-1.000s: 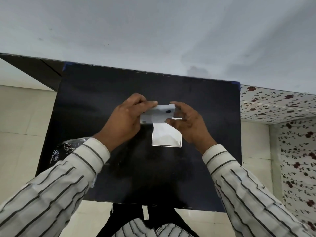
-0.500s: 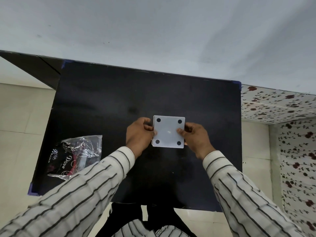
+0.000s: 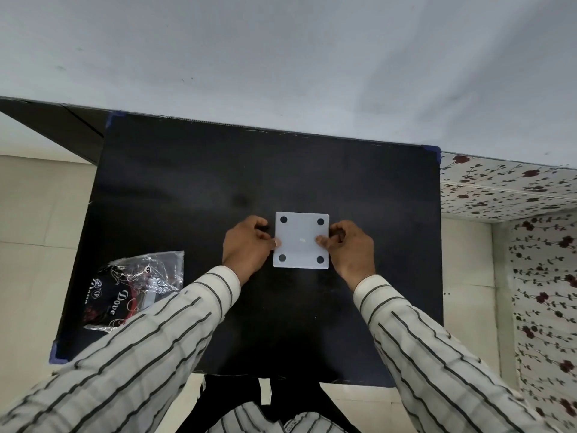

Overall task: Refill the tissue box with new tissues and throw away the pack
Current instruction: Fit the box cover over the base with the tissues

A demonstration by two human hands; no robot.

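A square white tissue box (image 3: 301, 240) stands bottom-up in the middle of the black table (image 3: 193, 189), its white base plate with four black round feet facing me. My left hand (image 3: 248, 250) grips its left side with the thumb on the base. My right hand (image 3: 348, 250) holds the right side the same way. An empty clear plastic tissue pack (image 3: 134, 287) with black print lies crumpled near the table's front left edge, partly under my left sleeve. The tissues inside the box are hidden.
The table stands against a pale wall (image 3: 281, 73). A floral-patterned surface (image 3: 515, 195) runs along the right. Light floor tiles (image 3: 37, 229) show to the left.
One second ago the base plate was held tilted above the open box. It now sits flat on the box, and both hands have dropped to the box's sides.
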